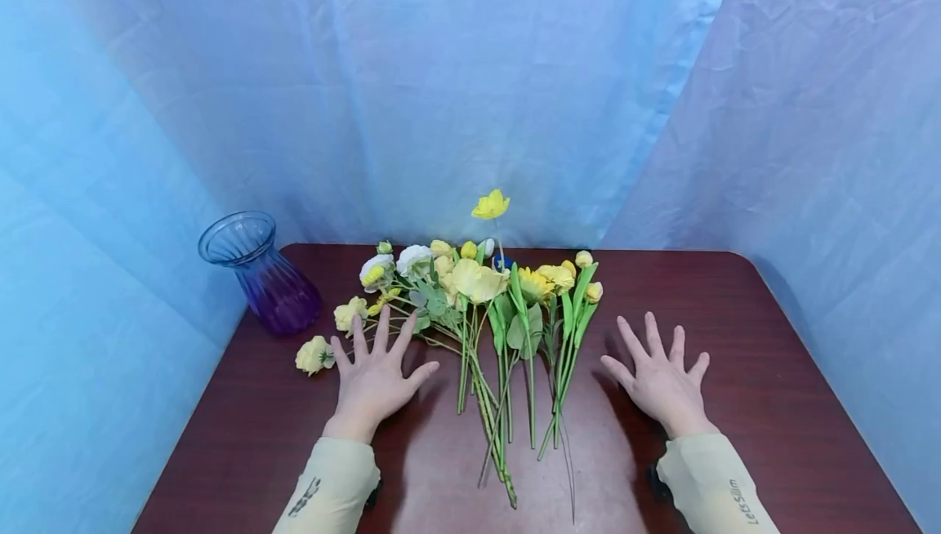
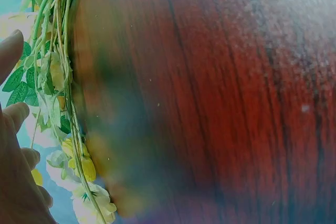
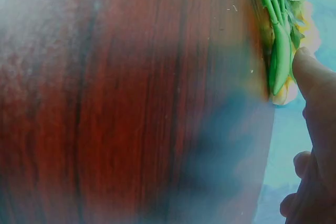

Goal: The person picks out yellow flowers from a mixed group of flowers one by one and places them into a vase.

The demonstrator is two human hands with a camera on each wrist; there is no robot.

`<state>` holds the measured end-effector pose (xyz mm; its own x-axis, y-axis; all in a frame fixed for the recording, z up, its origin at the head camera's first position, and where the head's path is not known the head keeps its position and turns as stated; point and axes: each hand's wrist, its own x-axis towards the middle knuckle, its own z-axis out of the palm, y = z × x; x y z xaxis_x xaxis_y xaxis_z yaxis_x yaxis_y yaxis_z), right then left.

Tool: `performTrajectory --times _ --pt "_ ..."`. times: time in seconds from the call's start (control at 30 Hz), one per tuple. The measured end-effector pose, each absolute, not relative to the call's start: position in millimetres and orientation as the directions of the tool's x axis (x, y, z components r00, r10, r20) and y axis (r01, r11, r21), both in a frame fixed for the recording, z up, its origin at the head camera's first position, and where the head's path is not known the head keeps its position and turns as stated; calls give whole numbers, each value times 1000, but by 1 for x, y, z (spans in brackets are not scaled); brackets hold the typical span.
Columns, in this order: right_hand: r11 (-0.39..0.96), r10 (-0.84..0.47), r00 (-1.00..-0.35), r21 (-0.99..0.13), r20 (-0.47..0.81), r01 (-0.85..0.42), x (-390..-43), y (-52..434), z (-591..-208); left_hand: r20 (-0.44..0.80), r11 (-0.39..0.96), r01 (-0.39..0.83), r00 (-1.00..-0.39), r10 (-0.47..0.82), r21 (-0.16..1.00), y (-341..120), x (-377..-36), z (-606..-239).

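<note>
My left hand (image 1: pixel 375 379) is spread palm down over the table, fingertips close to the cream roses at the left of the flower pile. On the other side, my right hand (image 1: pixel 662 379) has its fingers splayed too, to the right of the tulips (image 1: pixel 573 330). Neither hand holds anything. Between them lie several artificial flowers with long green stems (image 1: pixel 500 411): a large pale yellow poppy (image 1: pixel 478 279), white blooms (image 1: pixel 414 261) and a sunflower (image 1: pixel 535 285). A bright yellow flower (image 1: pixel 490 204) sticks up at the back. Stems and leaves (image 2: pixel 68 77) show beyond the left fingers.
A blue-to-purple glass vase (image 1: pixel 272 281) stands at the table's left edge, by a cream rose (image 1: pixel 314 355). The dark red wooden table (image 1: pixel 735 322) has rounded back corners. Light blue curtains (image 1: pixel 470 93) hang behind it and along both sides.
</note>
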<state>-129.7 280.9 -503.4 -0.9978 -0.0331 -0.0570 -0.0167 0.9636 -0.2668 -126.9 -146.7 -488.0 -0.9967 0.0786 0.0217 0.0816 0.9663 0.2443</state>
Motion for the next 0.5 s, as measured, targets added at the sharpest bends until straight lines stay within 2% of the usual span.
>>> performTrajectory --times 0.5 --pt "968 -74 -991 -248 -108 -45 -130 283 -516 -6 965 120 -992 125 231 -141 -128 -487"
